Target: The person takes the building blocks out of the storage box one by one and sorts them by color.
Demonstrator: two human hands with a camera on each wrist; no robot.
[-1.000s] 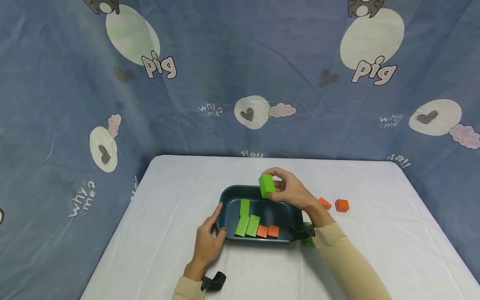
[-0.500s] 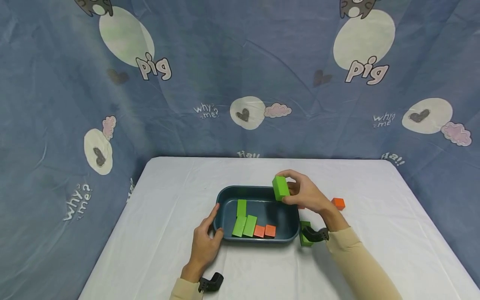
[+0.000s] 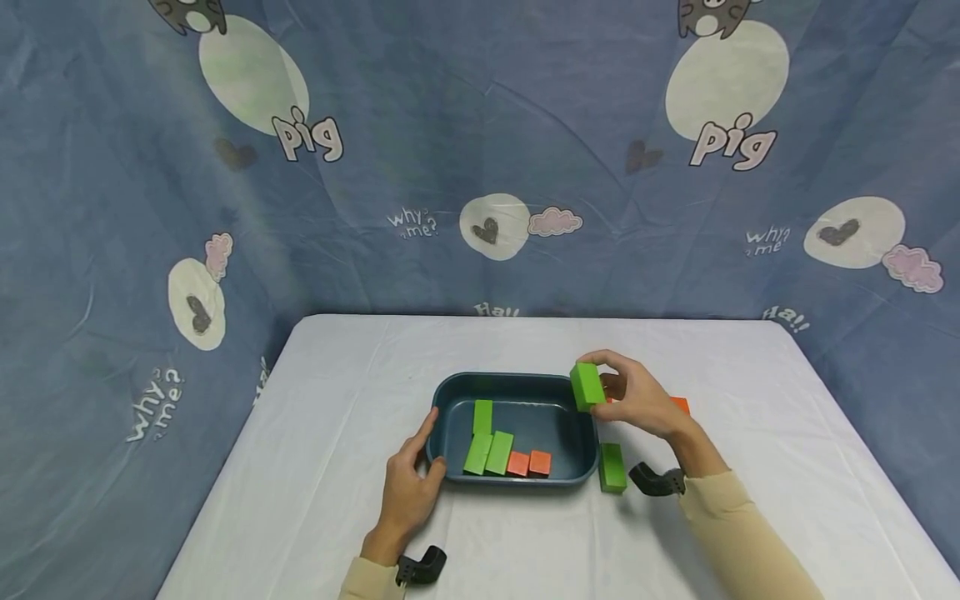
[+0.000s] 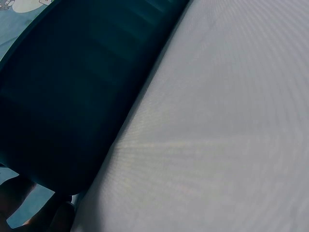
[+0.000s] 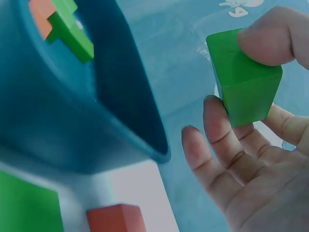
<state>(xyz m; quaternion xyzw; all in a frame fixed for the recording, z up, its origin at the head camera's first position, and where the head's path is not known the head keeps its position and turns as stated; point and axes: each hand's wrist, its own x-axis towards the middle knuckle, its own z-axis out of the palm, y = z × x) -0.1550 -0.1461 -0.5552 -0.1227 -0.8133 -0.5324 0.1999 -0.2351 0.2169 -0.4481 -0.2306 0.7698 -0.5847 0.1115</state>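
Observation:
My right hand [image 3: 647,407] pinches a green block [image 3: 587,386] between thumb and fingers, at the back right corner of a dark blue tray [image 3: 566,433]. In the right wrist view this held block [image 5: 248,99] is off the table, beside the tray wall [image 5: 82,130]. Against the tray's left end rests my left hand [image 3: 408,496], its index finger and thumb stretched apart along the edge. Several blocks lie inside toward the left and front: a green block [image 3: 483,417] behind two more greens [image 3: 499,452], plus two orange blocks [image 3: 540,462].
Just outside the tray's right end lies another green block [image 3: 612,468] on the white cloth. Two orange pieces sit behind the right hand, mostly hidden; the farther orange block [image 3: 680,404] shows a corner. A blue printed curtain [image 3: 375,250] hangs behind the table.
My right hand has carried the green block rightward, from over the tray's back edge to its back right corner. The green block at the right end is now uncovered. The left hand stays at the tray.

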